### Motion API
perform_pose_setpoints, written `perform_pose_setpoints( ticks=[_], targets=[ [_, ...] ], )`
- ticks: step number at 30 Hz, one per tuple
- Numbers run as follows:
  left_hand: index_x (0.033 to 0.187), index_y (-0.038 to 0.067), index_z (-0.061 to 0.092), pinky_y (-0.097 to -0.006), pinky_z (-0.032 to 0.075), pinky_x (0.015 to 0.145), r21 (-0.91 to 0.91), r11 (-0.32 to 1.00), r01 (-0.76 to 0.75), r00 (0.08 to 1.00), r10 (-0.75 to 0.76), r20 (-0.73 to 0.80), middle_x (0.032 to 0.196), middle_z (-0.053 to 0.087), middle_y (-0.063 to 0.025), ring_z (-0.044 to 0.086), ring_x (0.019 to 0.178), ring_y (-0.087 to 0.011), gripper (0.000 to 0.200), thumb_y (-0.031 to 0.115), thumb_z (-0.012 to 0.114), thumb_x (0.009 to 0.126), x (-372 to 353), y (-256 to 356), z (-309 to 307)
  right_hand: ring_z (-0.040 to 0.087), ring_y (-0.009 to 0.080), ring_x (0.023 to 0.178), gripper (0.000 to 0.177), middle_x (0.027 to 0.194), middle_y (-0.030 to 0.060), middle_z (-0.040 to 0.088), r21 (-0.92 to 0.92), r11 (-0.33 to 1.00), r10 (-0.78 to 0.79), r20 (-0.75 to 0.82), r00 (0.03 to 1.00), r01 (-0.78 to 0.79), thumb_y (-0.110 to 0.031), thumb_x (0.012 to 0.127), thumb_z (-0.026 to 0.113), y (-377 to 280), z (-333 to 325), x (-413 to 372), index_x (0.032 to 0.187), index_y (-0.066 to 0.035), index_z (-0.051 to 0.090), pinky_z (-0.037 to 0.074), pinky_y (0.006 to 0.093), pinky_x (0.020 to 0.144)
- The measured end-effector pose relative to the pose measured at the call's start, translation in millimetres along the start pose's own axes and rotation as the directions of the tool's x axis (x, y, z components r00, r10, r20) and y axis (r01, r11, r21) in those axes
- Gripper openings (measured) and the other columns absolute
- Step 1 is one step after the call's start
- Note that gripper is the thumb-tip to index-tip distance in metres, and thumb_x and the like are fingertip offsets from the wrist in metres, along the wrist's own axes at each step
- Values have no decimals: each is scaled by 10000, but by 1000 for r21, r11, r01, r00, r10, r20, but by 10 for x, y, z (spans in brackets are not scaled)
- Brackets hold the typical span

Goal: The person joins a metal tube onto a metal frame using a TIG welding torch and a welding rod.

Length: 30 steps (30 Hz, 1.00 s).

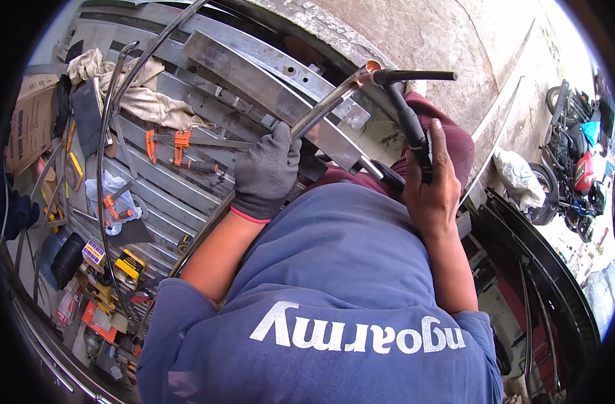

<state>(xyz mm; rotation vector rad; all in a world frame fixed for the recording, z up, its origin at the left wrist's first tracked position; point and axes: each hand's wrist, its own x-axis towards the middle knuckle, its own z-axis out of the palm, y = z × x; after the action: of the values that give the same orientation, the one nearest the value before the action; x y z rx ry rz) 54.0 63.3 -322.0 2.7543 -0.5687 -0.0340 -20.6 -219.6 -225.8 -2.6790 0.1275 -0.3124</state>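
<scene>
My left hand wears a dark grey glove with a pink cuff and is closed around a shiny metal tube. The tube slants up to the right, and an orange glow shows at its far end. My bare right hand grips the black handle of a TIG welding torch, with one finger stretched along it. The torch head, with its long black back cap, is right at the glowing tube end. A flat metal bar lies beneath the tube.
Orange clamps and a crumpled cloth lie on the slatted metal bench at left. Curved tubes rise across it. A yellow box and several tools fill the lower left. A motorcycle stands at far right.
</scene>
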Motion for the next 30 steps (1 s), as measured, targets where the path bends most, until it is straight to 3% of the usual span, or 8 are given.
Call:
perform_pose_setpoints(
  ticks=[2, 6, 12, 18, 21, 24, 27, 30],
  targets=[
    [1112, 163, 610, -520, 564, 559, 28, 999, 21, 1000, -22, 21, 784, 672, -119, 717, 665, -377, 217, 350, 709, 1067, -10, 14, 18, 677, 308, 681, 748, 877, 138, 666, 47, 999, 8, -68, 998, -5, -18, 976, 804, -2, 21, -1, 1672, -119, 550, 585, 468, 619],
    [1067, 162, 594, -479, 545, 529, 73, 997, -11, 999, 14, -42, 780, 652, -87, 700, 613, -336, 278, 414, 711, 1057, -28, 13, 71, 681, 313, 687, 748, 899, 156, 689, -13, 1000, 0, 1, 1000, 0, -7, 970, 803, 24, -24, -20, 1667, -108, 552, 586, 469, 619],
    [1111, 175, 616, -505, 568, 554, 83, 997, -3, 1000, 5, -21, 779, 659, -88, 714, 658, -356, 231, 378, 714, 1060, -23, 27, 25, 675, 306, 679, 752, 887, 149, 673, 3, 1000, -23, 6, 1000, 23, -4, 965, 804, 28, 1, -6, 1666, -110, 555, 580, 457, 608],
    [1113, 152, 631, -479, 541, 532, 76, 996, -50, 993, 58, -104, 772, 643, -87, 694, 627, -329, 271, 403, 716, 1058, -31, 4, 58, 667, 296, 668, 750, 878, 136, 658, -25, 1000, -17, 33, 999, 18, -5, 961, 806, 17, -5, -17, 1661, -125, 567, 576, 461, 605],
    [1174, 165, 653, -495, 567, 558, 94, 995, -15, 1000, 17, -23, 796, 657, -92, 710, 659, -347, 243, 363, 724, 1055, -33, 23, 28, 645, 284, 647, 729, 864, 123, 631, -80, 996, -29, 45, 999, 32, -9, 969, 800, -3, -2, -19, 1653, -131, 580, 565, 460, 593],
    [1169, 155, 659, -493, 568, 560, 173, 985, -25, 1000, 23, 10, 796, 659, -100, 714, 663, -346, 234, 352, 720, 1059, -43, 48, -3, 735, 333, 742, 752, 1002, 175, 726, -119, 993, -3, 123, 992, 18, -21, 982, 792, 0, -57, -38, 1681, -115, 532, 609, 462, 645],
    [1190, 152, 679, -501, 577, 574, 99, 995, 23, 999, -26, 32, 829, 689, -121, 730, 691, -354, 235, 350, 710, 1067, -37, 43, 4, 810, 398, 922, 782, 1223, 258, 773, 26, 999, -28, -62, 998, 29, -32, 999, 781, -1, 5, -2, 1712, -84, 462, 657, 474, 750],
    [1219, 148, 699, -531, 587, 617, -30, 999, 40, 997, -41, -57, 862, 722, -147, 741, 727, -391, 257, 358, 711, 1072, -47, 34, 12, 813, 441, 1081, 795, 1385, 310, 736, 2, 999, 32, -16, 999, -32, -35, 1010, 771, 33, -91, -61, 1721, -52, 416, 668, 490, 856]
  ],
)
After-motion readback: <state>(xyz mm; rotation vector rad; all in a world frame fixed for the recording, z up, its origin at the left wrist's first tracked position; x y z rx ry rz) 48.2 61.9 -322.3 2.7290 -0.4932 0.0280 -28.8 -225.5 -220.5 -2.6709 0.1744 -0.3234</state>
